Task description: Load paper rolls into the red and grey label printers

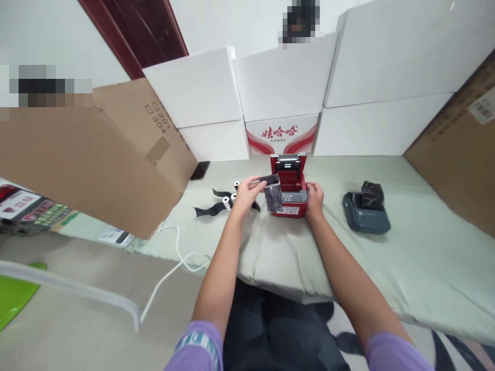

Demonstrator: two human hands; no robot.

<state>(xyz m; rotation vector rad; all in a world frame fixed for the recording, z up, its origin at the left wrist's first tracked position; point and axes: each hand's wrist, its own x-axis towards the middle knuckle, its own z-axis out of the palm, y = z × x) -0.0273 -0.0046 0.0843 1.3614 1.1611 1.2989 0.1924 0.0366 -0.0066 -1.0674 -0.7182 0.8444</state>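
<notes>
A small red label printer (289, 210) stands on the cloth-covered table with its lid (288, 164) raised and its roller showing. My left hand (249, 191) is closed on a black paper roll (269, 179), just in front of the printer's left side. A dark, marbled strip (274, 198) hangs down from this roll, over part of the printer's front. My right hand (315, 198) grips the printer's right side, its fingers bent around the casing. Several small rolls with white cores (226, 203) lie left of the printer, with black tails spread out; my left hand partly hides them.
To the right sits a dark blue-grey printer (366, 219) with a black marbled roll (373, 195) on it. White boxes (282, 82) wall off the back. Cardboard (127, 149) leans at the left near a phone (200, 170). A white cable (178, 247) hangs over the front edge.
</notes>
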